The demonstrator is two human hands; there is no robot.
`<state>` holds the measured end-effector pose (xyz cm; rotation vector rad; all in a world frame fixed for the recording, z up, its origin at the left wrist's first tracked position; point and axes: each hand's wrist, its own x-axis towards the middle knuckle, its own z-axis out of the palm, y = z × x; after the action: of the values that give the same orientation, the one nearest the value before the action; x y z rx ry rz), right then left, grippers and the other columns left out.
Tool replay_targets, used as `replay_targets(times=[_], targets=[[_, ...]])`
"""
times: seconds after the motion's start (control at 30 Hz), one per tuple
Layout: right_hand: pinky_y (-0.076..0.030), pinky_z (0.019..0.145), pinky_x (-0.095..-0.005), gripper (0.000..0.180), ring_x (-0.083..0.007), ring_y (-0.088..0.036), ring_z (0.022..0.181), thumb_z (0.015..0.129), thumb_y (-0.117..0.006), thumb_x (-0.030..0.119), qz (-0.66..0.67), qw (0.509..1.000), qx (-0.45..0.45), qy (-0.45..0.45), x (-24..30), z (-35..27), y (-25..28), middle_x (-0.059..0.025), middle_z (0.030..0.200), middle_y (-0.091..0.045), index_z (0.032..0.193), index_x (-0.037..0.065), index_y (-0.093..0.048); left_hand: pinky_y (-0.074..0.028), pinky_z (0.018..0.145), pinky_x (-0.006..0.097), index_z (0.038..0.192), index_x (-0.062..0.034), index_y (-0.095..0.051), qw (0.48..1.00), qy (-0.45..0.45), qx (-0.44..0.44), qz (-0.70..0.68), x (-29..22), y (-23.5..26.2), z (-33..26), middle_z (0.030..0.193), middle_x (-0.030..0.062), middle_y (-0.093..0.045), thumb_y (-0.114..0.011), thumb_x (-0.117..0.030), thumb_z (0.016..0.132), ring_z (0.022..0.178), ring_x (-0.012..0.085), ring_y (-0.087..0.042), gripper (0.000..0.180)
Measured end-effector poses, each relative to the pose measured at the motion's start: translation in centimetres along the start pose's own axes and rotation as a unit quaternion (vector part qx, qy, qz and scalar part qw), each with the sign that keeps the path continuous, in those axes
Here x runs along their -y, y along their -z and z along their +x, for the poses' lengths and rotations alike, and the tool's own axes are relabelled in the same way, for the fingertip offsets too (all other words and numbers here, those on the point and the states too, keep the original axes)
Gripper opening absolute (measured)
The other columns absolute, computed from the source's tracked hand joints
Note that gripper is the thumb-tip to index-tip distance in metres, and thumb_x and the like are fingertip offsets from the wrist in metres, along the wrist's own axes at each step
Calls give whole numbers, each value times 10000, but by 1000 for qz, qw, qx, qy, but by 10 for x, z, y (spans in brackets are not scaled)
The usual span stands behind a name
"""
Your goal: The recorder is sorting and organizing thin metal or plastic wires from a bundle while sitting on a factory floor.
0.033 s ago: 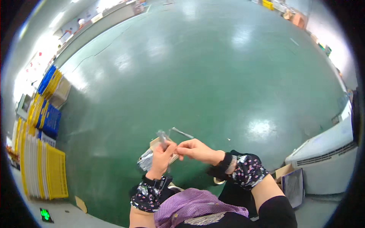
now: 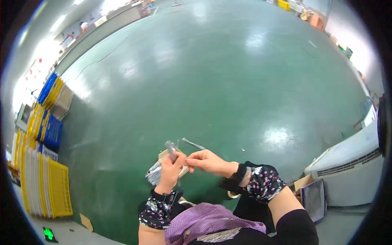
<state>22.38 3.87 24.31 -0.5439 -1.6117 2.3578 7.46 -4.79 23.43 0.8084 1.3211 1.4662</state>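
Note:
My left hand [image 2: 169,170] is closed around a slim, greyish, shiny bundle [image 2: 170,148] that sticks up past the fingers. It looks wrapped in clear plastic, but its kind cannot be made out. My right hand [image 2: 210,162] meets it at the left thumb, fingers pinched together; whatever lies between those fingertips is too small to tell. Under the left hand stands an open cardboard box [image 2: 163,155], partly hidden, with several similar silvery pieces [image 2: 153,174] in it. A thin silvery strip [image 2: 192,143] lies just beyond the box, on the green floor.
Stacks of yellow and blue panels [image 2: 59,188] line the left side. To the right stand a white appliance with a vent slot [image 2: 347,171] and an opened carton [image 2: 304,182]. A purple checked cloth [image 2: 208,218] covers my lap. A cardboard scrap [image 2: 86,222] lies at lower left.
The whole view has shifted slightly. Both hands keep nearly the same pose, close together over the box.

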Motion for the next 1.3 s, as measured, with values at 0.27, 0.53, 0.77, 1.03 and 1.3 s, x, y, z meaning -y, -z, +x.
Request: replay_targets(times=[0.27, 0.53, 0.77, 1.03, 1.3], targets=[[-352, 545, -194, 233, -40, -477, 637, 864, -521, 261, -7, 999, -32, -9, 3, -4, 3, 31, 716, -587, 907, 55, -619, -250, 415, 156, 920, -47, -596, 998, -27, -18, 53, -2, -8, 0, 635, -49, -506, -554, -116, 862, 475, -6, -369, 100], [-258, 449, -194, 203, -9, -347, 499, 866, -522, 269, 26, 999, -28, 0, -10, 2, 8, 53, 670, -569, 873, 85, -609, -265, 409, 158, 879, -27, -584, 999, -35, 16, 23, -2, -4, 4, 686, -17, -554, -595, -132, 838, 476, 5, -385, 113], [-378, 536, -232, 228, -55, -481, 599, 862, -549, 236, -48, 990, -57, 121, -23, 9, 9, 22, 666, -575, 802, 25, -610, -244, 400, 160, 893, -33, -569, 1000, 4, 20, 5, 4, -3, 5, 662, -30, -526, -586, -126, 841, 462, 0, -364, 108], [-431, 544, -242, 177, -57, -533, 608, 847, -553, 194, -196, 960, -130, 153, -20, 7, 9, -15, 659, -614, 844, 29, -618, -219, 414, 157, 866, -51, -566, 999, 19, -19, 29, -2, -8, 2, 608, -75, -453, -576, -113, 847, 470, -14, -337, 65], [-479, 586, -305, 140, -192, -619, 653, 785, -629, 166, -430, 856, -210, 196, -5, 4, 30, -130, 744, -628, 839, 37, -644, -251, 436, 162, 940, -50, -534, 994, -30, -84, -64, -5, 4, 13, 656, -68, -430, -542, -141, 880, 501, -3, -334, 109]])
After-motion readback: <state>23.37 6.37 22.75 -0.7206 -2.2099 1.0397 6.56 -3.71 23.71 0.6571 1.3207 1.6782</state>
